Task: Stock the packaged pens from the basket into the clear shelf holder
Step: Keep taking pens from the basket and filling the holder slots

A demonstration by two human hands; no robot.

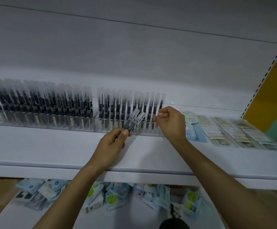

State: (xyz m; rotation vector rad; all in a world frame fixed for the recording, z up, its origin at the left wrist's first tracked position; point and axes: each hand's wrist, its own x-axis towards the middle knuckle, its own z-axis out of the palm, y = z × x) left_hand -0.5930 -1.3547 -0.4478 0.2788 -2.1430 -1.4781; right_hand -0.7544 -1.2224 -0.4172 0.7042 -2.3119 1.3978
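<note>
Holding a small bunch of packaged pens (134, 119) was the left hand (114, 142), with fingers and thumb wrapped round their lower ends, so a proper grasp. The pens pointed up and away to that hand's right. Their long axis was tilted, and the clear cap ends leaned over the front of the clear shelf holder (35, 125).

The right hand (170, 123) was just right of the bunch, fingers curled in. As far as I could tell it was pinching low on the last standing pen (161, 103) at the end of the row. My guess is the free slots were right by that hand. If so, the bunch needed to go from tilted to upright and shift a bit rightward, and the right hand was the nearer one to guide it in.

The holder ran long-ways across a white shelf (52, 149) beyond both hands, with standing pens (52, 103) packed in all the way off to the left hand's left. Flat packets (225, 128) lay on the shelf to the right hand's right, and loose pouches (111, 197) were heaped on a lower level under the forearms. No basket was in view. The back panel (134, 47) was plain white, the lighting was dim, and a yellow-and-green panel (270, 96) sat far right.
</note>
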